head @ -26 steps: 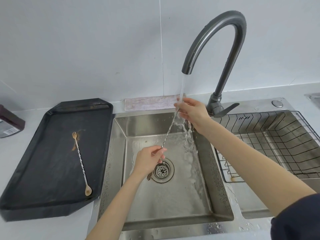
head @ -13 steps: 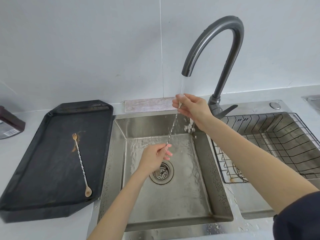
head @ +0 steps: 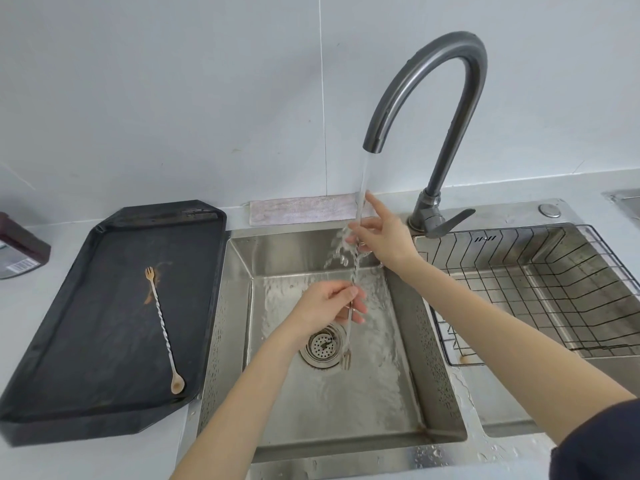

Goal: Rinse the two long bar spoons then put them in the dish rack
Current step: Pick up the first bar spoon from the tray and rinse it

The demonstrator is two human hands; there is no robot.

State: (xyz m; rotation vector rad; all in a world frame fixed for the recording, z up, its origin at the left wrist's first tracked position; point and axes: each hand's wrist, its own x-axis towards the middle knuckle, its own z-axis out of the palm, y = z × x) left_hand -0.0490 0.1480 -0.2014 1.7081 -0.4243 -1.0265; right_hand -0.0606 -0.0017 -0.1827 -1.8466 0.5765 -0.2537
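A long twisted bar spoon [head: 354,271] stands almost upright under the running water, its forked end [head: 346,358] low near the drain. My left hand [head: 329,306] pinches its lower shaft. My right hand [head: 381,237] holds its upper end in the stream, index finger raised. The second bar spoon [head: 162,323] lies on the black tray [head: 86,393] at the left, fork end far, bowl near, beside a brown stain. The wire dish rack [head: 540,289] sits in the right basin, with nothing in it that I can see.
The dark curved faucet [head: 446,98] pours into the steel sink [head: 346,403]; its lever points right. A folded cloth [head: 301,209] lies behind the sink. A dark box [head: 20,247] stands at the far left. Water drops cover the sink's front right rim.
The spoon has swung from tilted to nearly vertical and slid down, its fork end now below my left hand. My right hand dropped lower in the stream and loosened, index finger lifted.
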